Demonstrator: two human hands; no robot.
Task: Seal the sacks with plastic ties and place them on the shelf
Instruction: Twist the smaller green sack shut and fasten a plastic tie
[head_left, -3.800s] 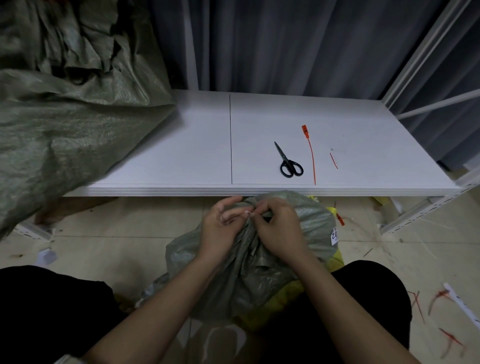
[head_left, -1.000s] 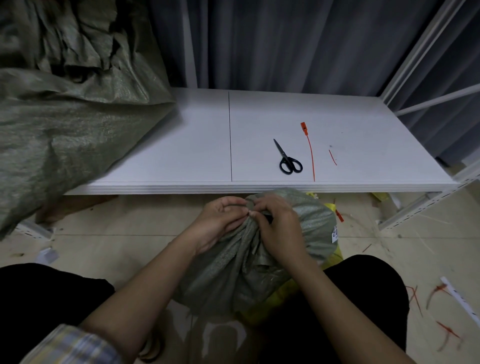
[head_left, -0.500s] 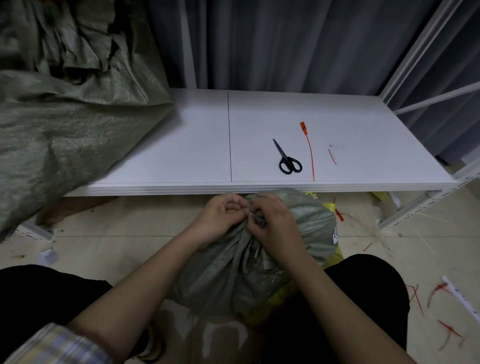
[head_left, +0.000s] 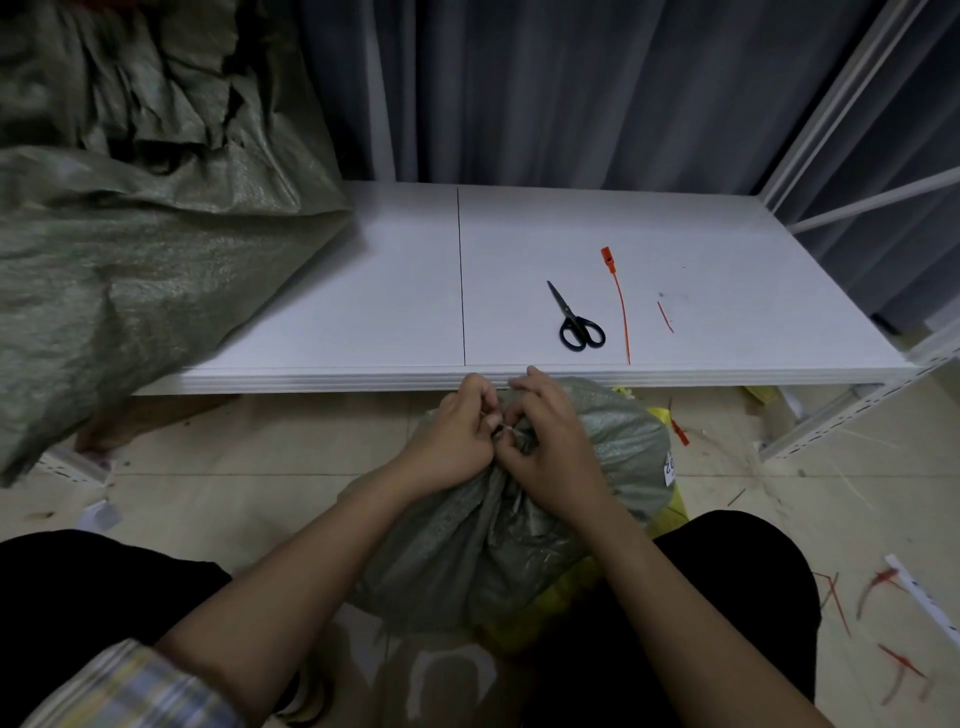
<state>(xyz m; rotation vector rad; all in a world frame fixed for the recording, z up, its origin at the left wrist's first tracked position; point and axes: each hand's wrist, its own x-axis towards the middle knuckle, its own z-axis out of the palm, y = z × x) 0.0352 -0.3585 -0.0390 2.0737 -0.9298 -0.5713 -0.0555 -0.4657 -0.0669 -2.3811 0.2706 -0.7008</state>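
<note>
Green sack (head_left: 524, 525) on floor btwn person's knees, just in front of shelf (head_left: 363, 312) edge. Both hands curled round its gathered neck: left hand (head_left: 457, 441) and right hand (head_left: 550, 441) pinch a small pale bit at the bunch, knuckles nearly touching. On shelf: scissors (head_left: 575, 322), orange tie (head_left: 618, 301) just beside, big sack (head_left: 130, 249) at left end

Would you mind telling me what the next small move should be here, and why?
Probably reach the right hand for the orange tie on the shelf. Both hands, left hand included, bunch the neck of the sack between the knees, and I cannot make out a tie round it yet.
</note>
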